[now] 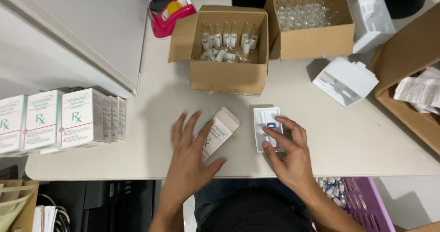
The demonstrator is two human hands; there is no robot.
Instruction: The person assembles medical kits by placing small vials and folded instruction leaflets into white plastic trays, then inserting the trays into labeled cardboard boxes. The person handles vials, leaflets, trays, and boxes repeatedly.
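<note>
Left hand (pixel 190 156) blurred, half covering white carton (pixel 219 131); its print unreadable.

Under your left hand (pixel 190 161) lies a small white printed carton of matt paperboard (pixel 219 132). Your right hand (pixel 288 155) touches a white moulded plastic tray with a soft sheen (pixel 265 118). At upper centre, the brown corrugated cardboard box (pixel 228 78) looks rough and dull, its clear glass ampoules (pixel 227 44) glinting. The off-white tabletop (pixel 151 122) is smooth and matt.
</note>
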